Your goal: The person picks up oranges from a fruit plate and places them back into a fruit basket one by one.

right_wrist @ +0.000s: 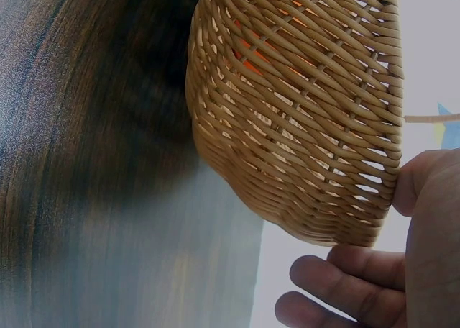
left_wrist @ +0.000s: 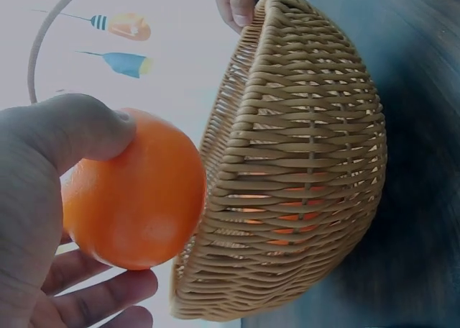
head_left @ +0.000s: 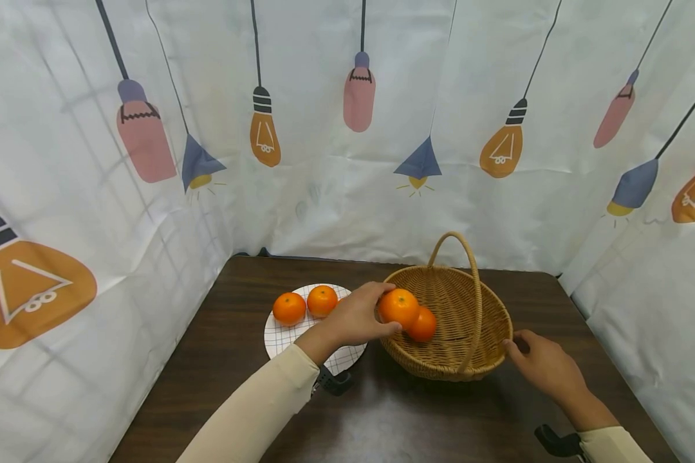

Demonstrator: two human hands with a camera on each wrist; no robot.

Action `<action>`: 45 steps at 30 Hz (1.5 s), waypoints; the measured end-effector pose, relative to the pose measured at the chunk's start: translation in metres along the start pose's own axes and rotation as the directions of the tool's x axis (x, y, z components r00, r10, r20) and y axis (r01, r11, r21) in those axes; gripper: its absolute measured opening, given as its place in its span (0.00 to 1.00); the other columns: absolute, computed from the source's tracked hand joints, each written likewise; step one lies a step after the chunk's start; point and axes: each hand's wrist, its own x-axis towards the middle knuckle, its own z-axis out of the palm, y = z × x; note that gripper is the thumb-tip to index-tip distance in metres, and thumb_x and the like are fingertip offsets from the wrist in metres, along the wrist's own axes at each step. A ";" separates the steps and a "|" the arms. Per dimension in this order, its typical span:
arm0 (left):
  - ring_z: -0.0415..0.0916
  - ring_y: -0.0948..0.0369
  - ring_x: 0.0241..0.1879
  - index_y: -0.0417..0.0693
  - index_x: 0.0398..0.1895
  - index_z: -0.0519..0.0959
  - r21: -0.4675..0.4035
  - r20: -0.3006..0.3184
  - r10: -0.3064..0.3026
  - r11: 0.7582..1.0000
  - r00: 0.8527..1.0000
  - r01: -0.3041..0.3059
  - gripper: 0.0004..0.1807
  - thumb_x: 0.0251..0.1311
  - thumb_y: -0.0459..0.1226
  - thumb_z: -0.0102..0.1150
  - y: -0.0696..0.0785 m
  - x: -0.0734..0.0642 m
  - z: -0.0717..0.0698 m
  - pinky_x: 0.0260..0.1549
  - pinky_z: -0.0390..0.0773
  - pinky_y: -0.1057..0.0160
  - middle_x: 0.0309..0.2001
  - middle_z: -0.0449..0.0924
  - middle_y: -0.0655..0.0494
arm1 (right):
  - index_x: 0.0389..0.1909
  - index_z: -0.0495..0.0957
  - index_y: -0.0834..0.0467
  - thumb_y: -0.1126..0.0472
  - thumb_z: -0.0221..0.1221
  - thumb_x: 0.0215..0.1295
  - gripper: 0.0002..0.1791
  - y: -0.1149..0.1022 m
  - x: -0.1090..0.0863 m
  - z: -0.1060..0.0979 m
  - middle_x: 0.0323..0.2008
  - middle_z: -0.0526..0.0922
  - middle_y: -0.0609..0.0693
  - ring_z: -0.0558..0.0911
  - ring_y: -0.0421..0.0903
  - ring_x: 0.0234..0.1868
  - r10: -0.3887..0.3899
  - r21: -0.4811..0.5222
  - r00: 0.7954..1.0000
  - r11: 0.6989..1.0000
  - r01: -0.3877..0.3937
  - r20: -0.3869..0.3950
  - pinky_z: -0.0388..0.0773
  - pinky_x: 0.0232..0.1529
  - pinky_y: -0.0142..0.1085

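Basket (head_left: 454,299) standing near the counter's (head_left: 417,431) back edge, holding one orange (head_left: 425,325), plate (head_left: 278,337) toward the back left corner carrying more oranges (head_left: 289,308), left grip (head_left: 360,316) clasping a glossy, round fruit (head_left: 398,307) at the basket's left side, right grip (head_left: 547,368) pinching the basket's rim (head_left: 508,325).

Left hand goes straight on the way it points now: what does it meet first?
Most likely the basket: the held orange is right by its left rim. Depth there is unclear; if the left hand clears it, the handle looks next across the opening.
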 end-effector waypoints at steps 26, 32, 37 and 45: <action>0.77 0.56 0.57 0.51 0.72 0.71 0.212 0.052 0.071 0.974 0.996 -0.080 0.41 0.58 0.56 0.69 0.001 0.012 0.025 0.60 0.72 0.49 0.66 0.74 0.56 | 0.66 0.71 0.68 0.36 0.49 0.76 0.40 -0.002 -0.001 0.000 0.45 0.86 0.60 0.85 0.50 0.35 0.012 0.000 1.000 1.000 -0.012 0.006 0.79 0.27 0.49; 0.77 0.58 0.55 0.52 0.71 0.72 0.229 0.055 0.068 0.970 0.996 -0.079 0.39 0.57 0.56 0.69 0.002 0.012 0.026 0.58 0.72 0.50 0.64 0.75 0.57 | 0.66 0.71 0.68 0.35 0.48 0.76 0.40 -0.003 -0.002 -0.001 0.45 0.86 0.60 0.85 0.51 0.35 0.011 0.001 1.000 1.000 -0.011 0.007 0.79 0.27 0.49; 0.76 0.60 0.55 0.52 0.69 0.73 0.241 0.058 0.073 0.967 0.996 -0.085 0.39 0.57 0.56 0.70 0.003 0.012 0.027 0.56 0.72 0.50 0.62 0.76 0.58 | 0.66 0.71 0.69 0.36 0.49 0.77 0.39 -0.003 -0.002 -0.002 0.44 0.86 0.59 0.85 0.51 0.35 0.004 0.003 1.000 1.000 -0.004 0.004 0.80 0.28 0.50; 0.77 0.58 0.55 0.51 0.71 0.72 0.264 0.077 0.069 0.961 0.995 -0.087 0.40 0.57 0.57 0.69 0.001 0.014 0.029 0.55 0.72 0.50 0.63 0.76 0.57 | 0.66 0.71 0.68 0.36 0.49 0.76 0.40 -0.003 -0.001 -0.001 0.45 0.86 0.60 0.85 0.51 0.35 0.009 0.001 1.000 1.000 -0.009 0.005 0.79 0.28 0.50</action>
